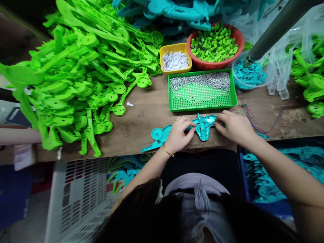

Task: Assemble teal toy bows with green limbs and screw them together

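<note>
A long teal plastic part (203, 127) lies on the wooden table near its front edge, with a round disc at its left end. My left hand (181, 132), with a gold bangle at the wrist, rests over the part's left portion, its fingers closed on it. At the part's right portion, my right hand (231, 125) has its fingertips pinched together; whatever they hold is too small to make out. Just behind the part stands a green tray (202, 108) with many small metal screws.
Bright green plastic parts (76, 74) are heaped at the left. Behind the tray stand a yellow box (176, 71), a red bowl (215, 64) and a clear bowl (271, 79) of teal pieces. Thin wires (263, 131) lie at the right, below a dark slanting tool (275, 28).
</note>
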The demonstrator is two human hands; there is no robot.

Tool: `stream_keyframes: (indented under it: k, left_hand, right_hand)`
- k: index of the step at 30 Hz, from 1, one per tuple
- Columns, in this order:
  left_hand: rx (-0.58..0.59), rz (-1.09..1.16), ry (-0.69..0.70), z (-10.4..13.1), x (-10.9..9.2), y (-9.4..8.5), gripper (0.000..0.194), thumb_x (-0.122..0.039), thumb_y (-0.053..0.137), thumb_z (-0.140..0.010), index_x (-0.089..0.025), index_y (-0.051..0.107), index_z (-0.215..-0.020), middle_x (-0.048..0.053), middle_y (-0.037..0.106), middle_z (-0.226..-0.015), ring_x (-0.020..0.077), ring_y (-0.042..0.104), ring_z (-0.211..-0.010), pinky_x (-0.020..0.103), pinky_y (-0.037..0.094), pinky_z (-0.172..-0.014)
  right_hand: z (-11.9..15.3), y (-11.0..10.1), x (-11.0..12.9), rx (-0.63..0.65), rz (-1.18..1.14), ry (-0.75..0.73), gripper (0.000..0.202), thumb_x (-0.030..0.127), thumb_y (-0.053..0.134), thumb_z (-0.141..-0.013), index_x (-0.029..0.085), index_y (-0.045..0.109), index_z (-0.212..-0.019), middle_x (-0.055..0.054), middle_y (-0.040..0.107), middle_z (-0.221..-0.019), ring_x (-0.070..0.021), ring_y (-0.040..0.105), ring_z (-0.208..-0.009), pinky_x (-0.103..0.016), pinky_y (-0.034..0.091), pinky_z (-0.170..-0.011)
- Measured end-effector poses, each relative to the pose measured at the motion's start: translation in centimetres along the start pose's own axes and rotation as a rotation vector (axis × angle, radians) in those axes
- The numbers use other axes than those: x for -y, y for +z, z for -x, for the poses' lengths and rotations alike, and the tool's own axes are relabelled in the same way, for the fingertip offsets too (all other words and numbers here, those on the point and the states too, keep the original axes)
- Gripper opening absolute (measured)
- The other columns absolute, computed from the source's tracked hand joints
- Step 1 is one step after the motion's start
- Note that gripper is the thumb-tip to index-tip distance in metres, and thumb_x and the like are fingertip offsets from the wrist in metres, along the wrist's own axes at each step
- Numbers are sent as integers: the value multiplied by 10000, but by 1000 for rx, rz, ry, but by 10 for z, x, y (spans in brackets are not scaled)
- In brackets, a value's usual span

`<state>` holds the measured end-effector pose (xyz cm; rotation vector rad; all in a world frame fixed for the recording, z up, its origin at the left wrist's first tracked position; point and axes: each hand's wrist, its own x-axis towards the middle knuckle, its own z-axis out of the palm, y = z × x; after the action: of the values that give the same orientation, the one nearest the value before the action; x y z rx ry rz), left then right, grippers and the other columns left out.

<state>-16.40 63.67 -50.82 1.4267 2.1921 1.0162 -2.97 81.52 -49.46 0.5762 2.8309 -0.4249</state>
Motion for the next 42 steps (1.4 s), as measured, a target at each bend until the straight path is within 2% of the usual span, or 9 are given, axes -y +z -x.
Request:
stream_keyframes:
  k: [3, 8, 13, 18, 20, 24, 31, 37, 42]
  left_hand:
    - [38, -15, 3, 0, -2, -2, 51, -187, 594, -842, -176, 636, -868, 49, 570, -930, 178, 552, -920, 347, 469, -845]
    - [96, -95, -22, -1, -4, -2, 185, -269, 633, -823, -170, 620, -979, 76, 518, -1010, 215, 517, -991, 400, 459, -899]
    - [169, -121, -34, -5, 2, -2, 100, -266, 593, -861, -168, 580, -847, 86, 519, -1043, 228, 500, -1029, 410, 436, -934]
    - [364, -144, -19, -10, 3, -21, 79, -233, 575, -874, -173, 549, -829, 85, 525, -1059, 229, 492, -1017, 399, 429, -911]
    - [336, -205, -24, -6, 1, -30, 75, -235, 541, -895, -178, 548, -846, 84, 543, -1053, 236, 485, -1009, 407, 414, -891]
    - [173, -281, -105, 12, 5, -36, 82, -223, 470, -925, -185, 513, -866, 82, 560, -987, 233, 484, -969, 397, 401, -843]
    - [42, -94, -129, 25, 15, -35, 68, -195, 455, -923, -201, 470, -857, 50, 528, -922, 181, 519, -915, 338, 438, -834]
    - [44, -76, -140, 21, 15, -35, 96, -174, 441, -906, -211, 405, -825, 44, 501, -914, 164, 505, -879, 318, 446, -811]
    - [37, -86, -158, 22, 15, -32, 106, -163, 436, -900, -211, 398, -814, 38, 493, -889, 162, 500, -864, 313, 441, -795]
  right_hand:
    - [-3, -2, 2, 27, -33, -23, 268, 322, 432, -920, 190, 665, -931, -60, 642, -961, -182, 596, -774, -293, 237, -538]
    - [-8, -1, 12, 92, -136, -86, 245, 337, 465, -900, 200, 667, -881, -49, 650, -879, -175, 597, -742, -289, 247, -543]
    - [-10, 2, 19, 137, -107, -72, 267, 344, 443, -920, 196, 661, -880, -60, 658, -900, -163, 595, -710, -280, 231, -531]
    - [-7, 6, 5, 122, -228, -178, 253, 375, 509, -904, 211, 634, -1051, -53, 662, -1010, -184, 622, -824, -260, 369, -621]
    - [-5, 8, -3, 92, -343, -274, 291, 346, 543, -892, 204, 587, -1143, -56, 647, -1060, -194, 620, -896, -277, 429, -712]
    - [-1, 12, -8, 66, -485, -407, 229, 231, 452, -939, 198, 618, -1094, -61, 639, -1036, -179, 613, -949, -287, 459, -819]
    - [3, 13, 8, 49, -130, -468, 349, 183, 419, -930, 248, 626, -1204, -69, 624, -1055, -144, 595, -771, -248, 389, -613]
    - [2, 13, 9, -60, 86, -574, 410, 140, 455, -903, 213, 547, -1295, -72, 610, -966, -148, 552, -755, -268, 294, -549]
    - [-3, 10, 14, 10, 153, -602, 298, 173, 460, -920, 209, 615, -1172, -77, 600, -967, -163, 547, -774, -280, 242, -522]
